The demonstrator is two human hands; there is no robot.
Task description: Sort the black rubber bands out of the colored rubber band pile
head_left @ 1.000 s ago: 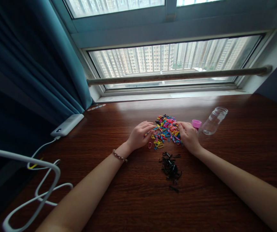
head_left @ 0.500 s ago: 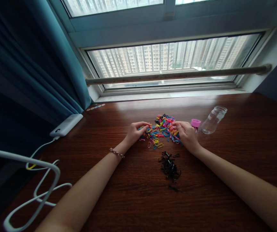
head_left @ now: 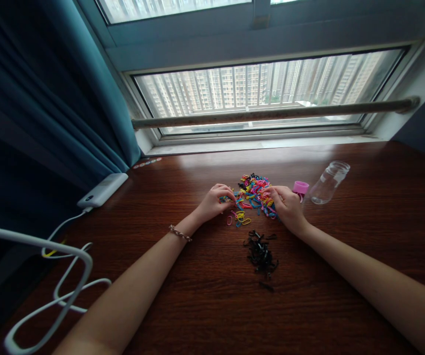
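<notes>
A heap of small multicoloured rubber bands (head_left: 253, 190) lies on the wooden table between my hands. My left hand (head_left: 215, 201), with a braided bracelet on the wrist, reaches into the heap's left side. Its fingers are bent and stand apart from the thumb, with coloured bands showing in the gap. At the right side, my right hand (head_left: 287, 204) pinches thumb and forefinger at the pink bands; what exactly lies between the tips is partly hidden. Nearer to me is a separate pile of black rubber bands (head_left: 261, 254).
A pink lid (head_left: 300, 187) stands just beyond my right hand, beside a clear jar (head_left: 329, 182). On the left are a white power bank (head_left: 103, 190), a looping white cable (head_left: 86, 264) and a blue curtain (head_left: 101, 98). A window with a rail (head_left: 271, 114) borders the table's far side.
My left hand has shifted slightly right and its fingers have spread from a pinch, now arched over the bands. My right hand stays nearly where it was, still pinching.
</notes>
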